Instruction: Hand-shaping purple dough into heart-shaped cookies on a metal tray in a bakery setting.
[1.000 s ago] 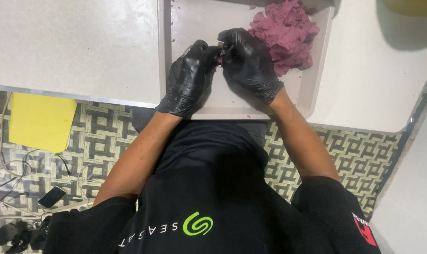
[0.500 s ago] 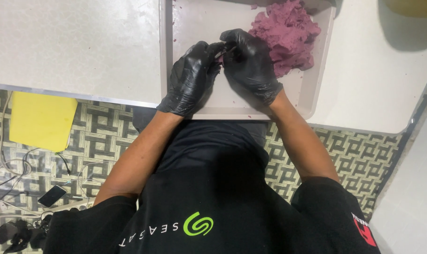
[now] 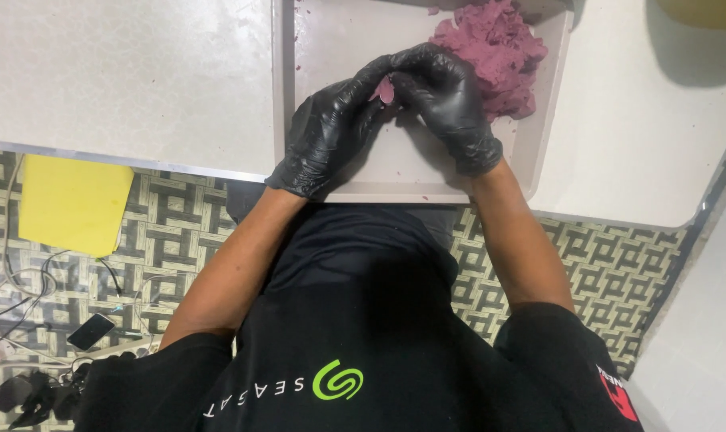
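Observation:
Both my hands wear black gloves and meet over a pale tray (image 3: 547, 128) on a white table. My left hand (image 3: 331, 132) and my right hand (image 3: 447, 100) pinch a small purple piece of dough (image 3: 386, 90) between their fingertips. A heap of purple dough (image 3: 495, 48) lies on the tray's far right part, just beyond my right hand. Most of the small piece is hidden by the fingers.
The white table (image 3: 123, 72) extends left and right of the tray. Below it is a patterned floor with a yellow flat object (image 3: 75, 204), cables and a phone (image 3: 91, 330) at the left. A yellow thing (image 3: 703, 12) sits at the top right corner.
The hands stay together over the tray; the fingers have shifted slightly and the small purple piece shows more clearly between the fingertips.

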